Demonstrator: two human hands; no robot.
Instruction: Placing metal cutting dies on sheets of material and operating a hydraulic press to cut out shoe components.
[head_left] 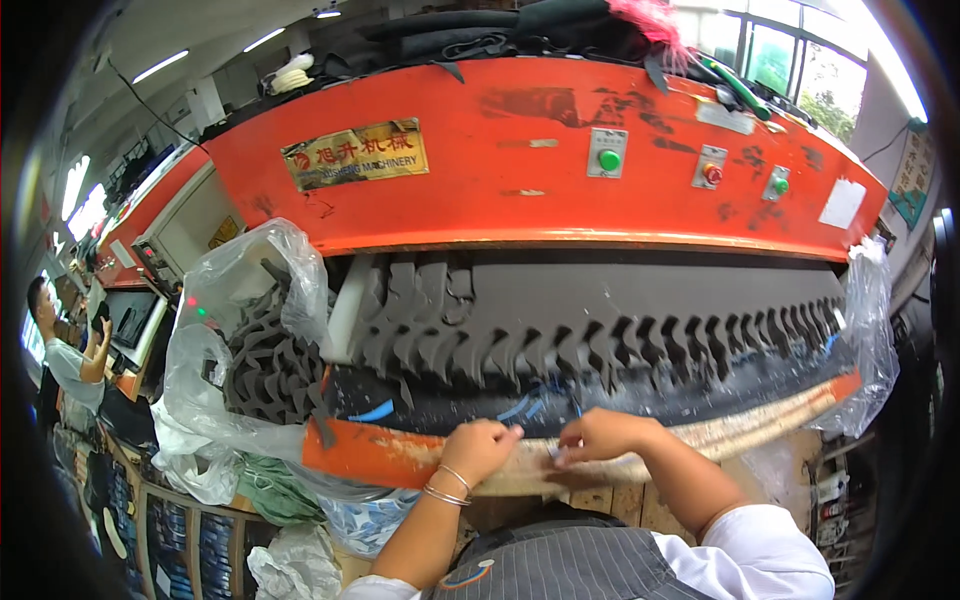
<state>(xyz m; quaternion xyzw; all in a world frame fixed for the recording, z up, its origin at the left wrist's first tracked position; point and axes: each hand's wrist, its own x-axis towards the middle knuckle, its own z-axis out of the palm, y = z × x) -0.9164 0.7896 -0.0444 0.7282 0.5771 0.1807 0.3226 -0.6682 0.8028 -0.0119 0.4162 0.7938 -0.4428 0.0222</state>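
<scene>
My left hand (479, 449), with bracelets on its wrist, is at the worn front edge (390, 455) of the orange press. Its fingers are curled and the thumb points right; anything inside the curl is hidden. A little to the right, my right hand (608, 436) is closed at the same edge, fingertips pinched together near a small pale speck too blurred to name. Beyond both hands lies the dark press bed (450, 405), scattered with blue scraps (372, 411). On it rests a grey foam sheet (650, 290) with a row of curved cut-outs along its near side.
The orange press beam (480, 170) spans the far side, carrying green buttons (609, 159) and a red button (712, 173). A clear plastic bag (185, 375) of grey foam pieces (275, 365) stands left. More plastic (868, 340) hangs right. Another person (75, 365) stands far left.
</scene>
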